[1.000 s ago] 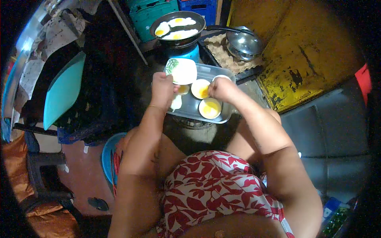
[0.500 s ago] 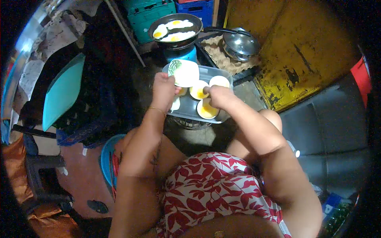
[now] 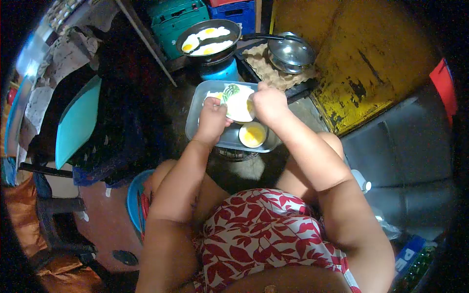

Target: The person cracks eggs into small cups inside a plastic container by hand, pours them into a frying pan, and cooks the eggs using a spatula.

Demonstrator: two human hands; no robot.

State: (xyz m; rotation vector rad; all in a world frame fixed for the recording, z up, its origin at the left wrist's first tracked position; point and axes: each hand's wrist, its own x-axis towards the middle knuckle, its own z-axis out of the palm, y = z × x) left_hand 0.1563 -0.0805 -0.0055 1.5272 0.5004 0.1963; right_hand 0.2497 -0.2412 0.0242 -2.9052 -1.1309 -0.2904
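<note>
My left hand (image 3: 213,120) is closed on the near left edge of a white plate (image 3: 238,105) with a green leaf pattern. The plate hangs over a clear plastic tray (image 3: 192,117). Against the plate's right side my right hand (image 3: 270,103) is closed on a small bowl, mostly hidden behind my fingers, with some yellow egg showing beside them. Below the plate a small white bowl (image 3: 252,135) with yellow egg in it sits in the tray. More white and yellow shows at the tray's upper left, partly covered by the plate.
A frying pan (image 3: 209,39) with several frying eggs sits on a blue burner (image 3: 220,73) beyond the tray. Right of it, a lidded pot (image 3: 291,53) stands on an egg carton (image 3: 259,61). A yellow rusty panel (image 3: 361,58) stands at right, crates (image 3: 178,24) behind.
The plate in my left hand has moved right and down over the tray. My right hand has lifted and tilted the small bowl against the plate's right side.
</note>
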